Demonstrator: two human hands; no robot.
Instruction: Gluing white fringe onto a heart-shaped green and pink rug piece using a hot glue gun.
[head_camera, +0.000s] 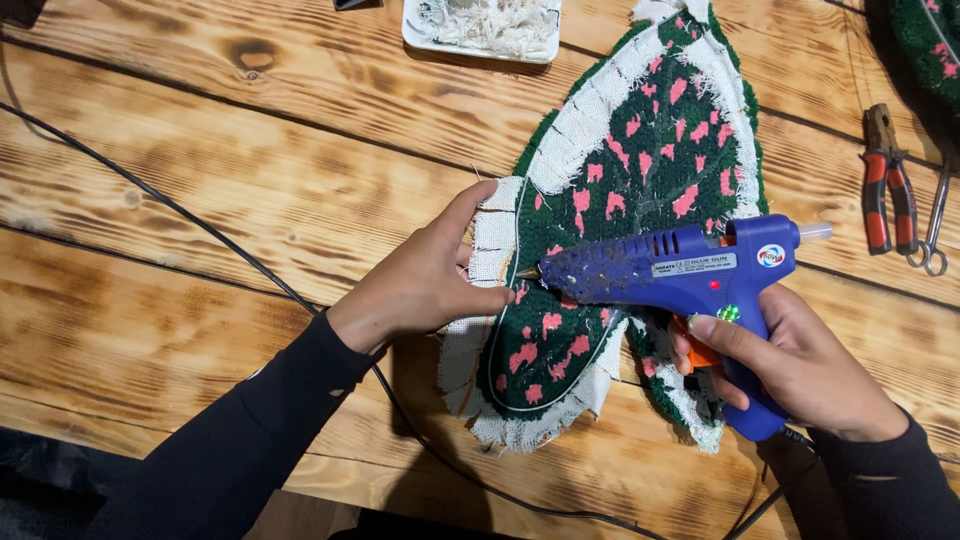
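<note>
A leaf-shaped tufted rug piece (640, 150), dark green with pink spots and a frayed white cloth border, lies face down on the wooden table (200, 200). My left hand (430, 280) presses and folds the white border at the piece's left edge, fingers pinching the cloth. My right hand (800, 365) grips a blue hot glue gun (690, 275), a finger on its orange trigger. The gun's nozzle points left and sits at the folded edge, right by my left fingertips.
A white tray (485, 30) of pale yarn scraps sits at the top. Red-handled pliers (885, 180) and metal scissors (935, 225) lie at the right. A black cable (200, 225) crosses the table from the left. Another green tufted piece (930, 40) shows at top right.
</note>
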